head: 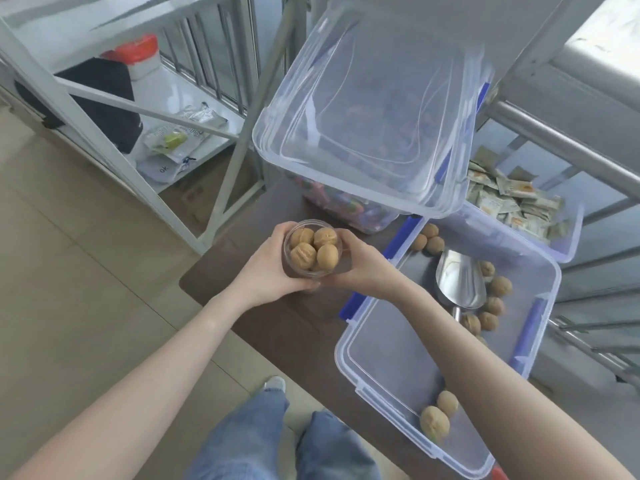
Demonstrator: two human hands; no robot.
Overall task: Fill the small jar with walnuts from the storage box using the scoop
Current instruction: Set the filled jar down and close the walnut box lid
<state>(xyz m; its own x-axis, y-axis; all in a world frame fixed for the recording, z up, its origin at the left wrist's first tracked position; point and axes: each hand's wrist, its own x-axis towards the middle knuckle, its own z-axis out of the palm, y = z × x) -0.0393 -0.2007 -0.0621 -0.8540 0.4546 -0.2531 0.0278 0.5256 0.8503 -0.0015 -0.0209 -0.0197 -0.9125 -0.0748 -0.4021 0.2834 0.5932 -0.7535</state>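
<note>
A small clear jar [312, 251] heaped with walnuts is held above the dark brown table [298, 327]. My left hand [266, 268] grips its left side and my right hand [360, 268] grips its right side. To the right stands the clear storage box [446, 327] with blue clips, with loose walnuts [498, 287] scattered inside. A metal scoop [459, 280] lies in the box among them, with no hand on it.
A lidded clear box [367, 109] of colourful wrapped sweets stands behind the jar. An open box of sachets [512, 199] is at the far right. A grey metal shelf [114, 95] with a red-capped bottle and packets is on the left. Metal railings run along the right.
</note>
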